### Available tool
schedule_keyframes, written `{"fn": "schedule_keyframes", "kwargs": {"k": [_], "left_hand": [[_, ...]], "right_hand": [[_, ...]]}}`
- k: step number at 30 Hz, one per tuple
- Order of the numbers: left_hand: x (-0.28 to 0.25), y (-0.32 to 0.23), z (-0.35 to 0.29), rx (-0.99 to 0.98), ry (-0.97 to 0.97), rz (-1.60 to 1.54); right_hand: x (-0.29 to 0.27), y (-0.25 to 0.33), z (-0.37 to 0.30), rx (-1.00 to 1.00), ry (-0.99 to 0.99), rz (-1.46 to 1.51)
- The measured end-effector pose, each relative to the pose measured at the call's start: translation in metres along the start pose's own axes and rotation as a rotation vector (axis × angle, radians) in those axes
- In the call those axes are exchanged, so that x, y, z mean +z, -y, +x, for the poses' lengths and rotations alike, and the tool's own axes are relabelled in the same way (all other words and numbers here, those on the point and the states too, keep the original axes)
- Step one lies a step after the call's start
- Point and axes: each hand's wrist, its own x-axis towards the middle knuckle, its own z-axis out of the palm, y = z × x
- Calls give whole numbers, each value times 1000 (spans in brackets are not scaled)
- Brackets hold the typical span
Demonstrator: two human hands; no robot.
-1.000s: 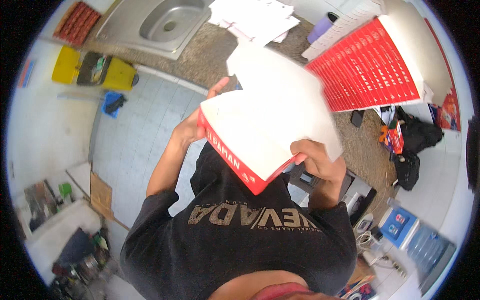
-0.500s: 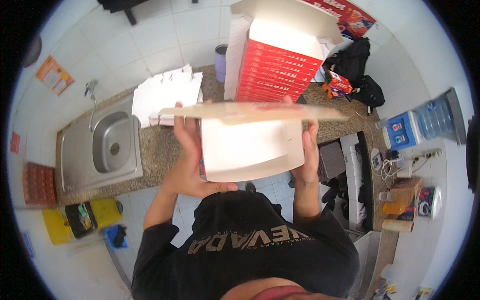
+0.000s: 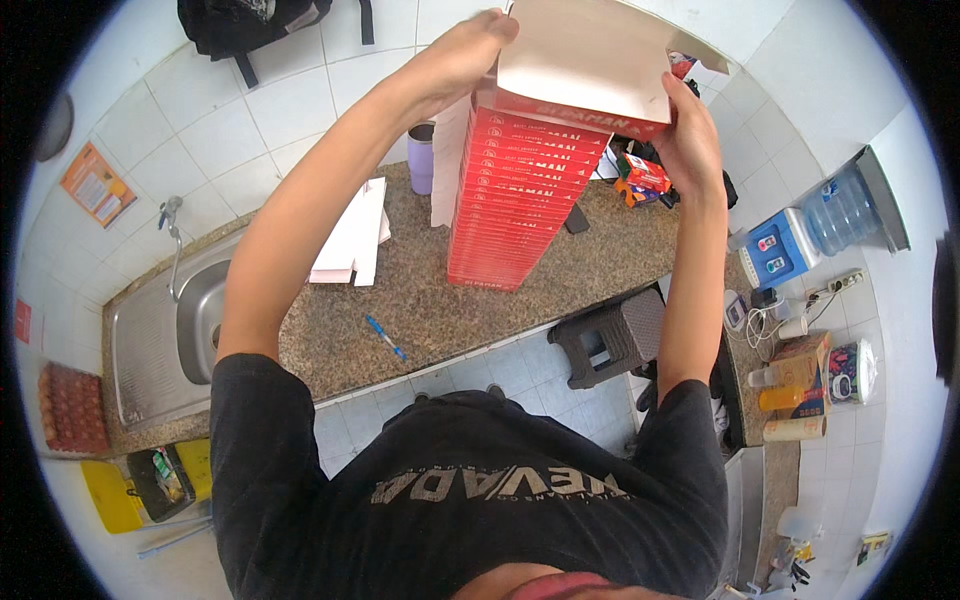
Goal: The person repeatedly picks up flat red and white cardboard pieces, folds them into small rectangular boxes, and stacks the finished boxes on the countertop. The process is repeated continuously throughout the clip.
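A tall stack of red cardboard boxes (image 3: 515, 200) stands on the speckled stone counter (image 3: 420, 310). At its top is an open cardboard box (image 3: 590, 65), white inside with a red front. My left hand (image 3: 472, 58) grips this box at its left side, the fingers partly hidden behind the wall. On the right side my right hand (image 3: 692, 138) holds it, thumb over the edge. Whether the box fully rests on the stack or hovers just above, I cannot tell. Flat white cardboard sheets (image 3: 350, 235) lie left of the stack, partly behind my left forearm.
A purple tumbler (image 3: 421, 165) stands behind the sheets. A blue pen (image 3: 385, 338) lies near the counter's front edge. The steel sink (image 3: 160, 350) is at left, a dark stool (image 3: 625, 335) below the counter. A water dispenser (image 3: 785, 248) and small packets (image 3: 645, 172) are at right.
Both hands have moved up and away from my body with the box, from in front of my chest to the top of the stack. The pen and stool have come into view.
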Motion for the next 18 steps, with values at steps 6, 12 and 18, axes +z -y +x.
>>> {"fn": "schedule_keyframes", "kwargs": {"k": [6,12,18], "left_hand": [[-15,23,26,38,79,-84],[-14,41,28,-43,48,-79],[-27,36,38,-114,162,96]], "right_hand": [[0,-22,29,32,76,-26],[-2,-34,35,108,166,-93],[-17,-15,53,223,410,-198]]}}
